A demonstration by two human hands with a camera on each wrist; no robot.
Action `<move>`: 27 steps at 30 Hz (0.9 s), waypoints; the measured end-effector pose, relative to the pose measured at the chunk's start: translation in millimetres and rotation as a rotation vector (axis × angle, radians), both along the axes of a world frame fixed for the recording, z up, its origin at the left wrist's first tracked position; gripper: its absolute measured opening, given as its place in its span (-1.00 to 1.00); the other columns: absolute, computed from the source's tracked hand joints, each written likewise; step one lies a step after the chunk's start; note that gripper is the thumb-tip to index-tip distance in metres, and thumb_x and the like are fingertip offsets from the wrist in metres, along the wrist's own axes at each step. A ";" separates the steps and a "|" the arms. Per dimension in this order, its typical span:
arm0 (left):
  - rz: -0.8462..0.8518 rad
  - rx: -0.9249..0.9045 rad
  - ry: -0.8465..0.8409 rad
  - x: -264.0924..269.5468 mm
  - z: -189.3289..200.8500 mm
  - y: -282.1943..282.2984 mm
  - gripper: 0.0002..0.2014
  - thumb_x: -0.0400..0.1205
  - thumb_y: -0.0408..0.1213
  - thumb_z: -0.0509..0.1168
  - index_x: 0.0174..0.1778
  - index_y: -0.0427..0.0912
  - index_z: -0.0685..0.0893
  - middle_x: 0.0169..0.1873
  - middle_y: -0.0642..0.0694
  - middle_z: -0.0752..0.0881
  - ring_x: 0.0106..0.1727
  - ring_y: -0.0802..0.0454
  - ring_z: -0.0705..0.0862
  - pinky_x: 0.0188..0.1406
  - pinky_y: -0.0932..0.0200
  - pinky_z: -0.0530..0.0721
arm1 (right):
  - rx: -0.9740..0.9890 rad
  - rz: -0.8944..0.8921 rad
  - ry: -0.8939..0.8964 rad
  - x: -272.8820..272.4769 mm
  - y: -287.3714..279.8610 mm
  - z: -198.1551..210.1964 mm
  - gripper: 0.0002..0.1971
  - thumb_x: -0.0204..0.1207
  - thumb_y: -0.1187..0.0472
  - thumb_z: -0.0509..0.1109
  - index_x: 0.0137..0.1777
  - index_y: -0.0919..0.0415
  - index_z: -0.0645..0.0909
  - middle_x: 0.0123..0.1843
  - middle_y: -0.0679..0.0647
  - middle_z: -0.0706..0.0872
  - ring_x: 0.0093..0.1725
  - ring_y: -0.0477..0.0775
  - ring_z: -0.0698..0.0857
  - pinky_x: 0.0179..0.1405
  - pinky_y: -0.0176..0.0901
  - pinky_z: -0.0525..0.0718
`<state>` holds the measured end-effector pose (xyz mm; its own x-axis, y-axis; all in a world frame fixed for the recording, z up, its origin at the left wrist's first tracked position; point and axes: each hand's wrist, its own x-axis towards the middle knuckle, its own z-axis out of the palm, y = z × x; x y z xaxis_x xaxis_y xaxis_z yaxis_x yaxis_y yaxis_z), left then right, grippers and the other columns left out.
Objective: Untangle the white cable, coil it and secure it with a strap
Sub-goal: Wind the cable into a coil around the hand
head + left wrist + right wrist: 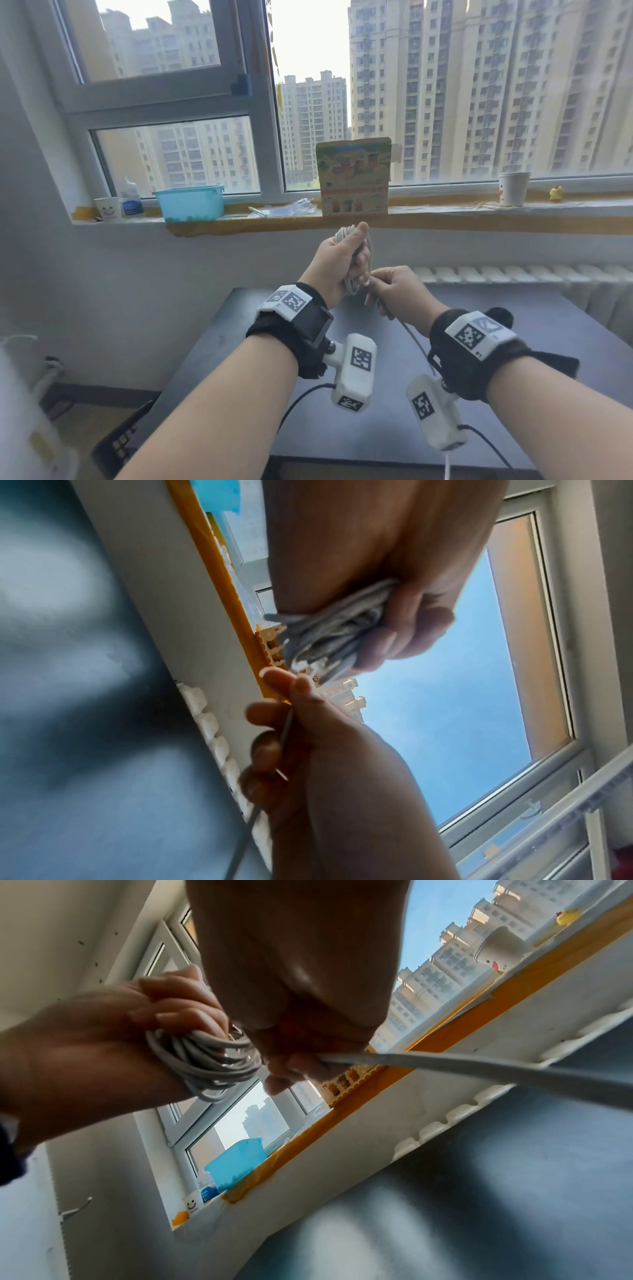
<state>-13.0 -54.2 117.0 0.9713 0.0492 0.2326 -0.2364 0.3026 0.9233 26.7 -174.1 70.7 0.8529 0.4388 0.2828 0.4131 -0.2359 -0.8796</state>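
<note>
My left hand (pixel 342 260) is raised above the dark table (pixel 513 342) and grips a bundle of white cable coils (pixel 349 284), thumb pressed over the top loops. The coils (pixel 329 639) bulge out between its fingers, and the same coils (pixel 205 1061) wrap in several loops. Just right of it, my right hand (pixel 390 291) pinches the loose cable strand (pixel 445 1064) close to the bundle. That strand (pixel 416 337) trails down under my right wrist toward the table's near edge. No strap shows clearly.
On the windowsill (pixel 445 219) stand a blue plastic tub (pixel 190 202), a colourful cardboard box (pixel 354 178), two paper cups (pixel 512 188) and a small bottle. A white radiator (pixel 513 274) runs behind the table. Black sensor leads hang from my wrist cameras.
</note>
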 end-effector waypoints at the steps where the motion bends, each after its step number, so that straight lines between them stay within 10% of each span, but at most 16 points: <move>1: 0.038 -0.040 -0.005 1.9 -0.5 -1.1 -0.61 0.70 -0.13 0.22 -0.44 -0.16 0.40 -0.69 -0.02 0.37 -0.76 0.15 0.25 -0.70 0.34 0.35 | -0.029 0.017 -0.006 -0.6 1.8 -0.1 -0.64 0.66 0.31 0.23 -0.40 0.15 0.61 -0.39 0.21 0.68 -0.69 -0.18 0.43 -0.69 -0.41 0.38; 16: 0.324 0.022 0.012 12.1 -13.1 12.1 -0.76 0.68 -0.33 0.27 -0.29 -0.17 0.42 -0.59 -0.03 0.44 -0.69 0.16 0.34 -0.62 0.26 0.38 | -0.267 0.090 -0.138 -11.6 10.6 2.6 -0.73 0.53 0.24 0.30 -0.35 0.12 0.73 -0.46 0.06 0.70 -0.43 -0.03 0.59 -0.35 -0.23 0.57; 27: 0.378 0.100 0.170 10.3 -27.7 26.0 -0.78 0.69 -0.25 0.27 0.01 -0.38 0.49 -0.38 -0.22 0.66 -0.60 0.07 0.68 -0.59 0.22 0.70 | -0.178 0.120 -0.154 -22.7 10.0 11.6 -0.82 0.41 0.34 0.39 -0.39 0.29 0.72 -0.59 -0.08 0.54 -0.54 -0.11 0.45 -0.51 -0.27 0.44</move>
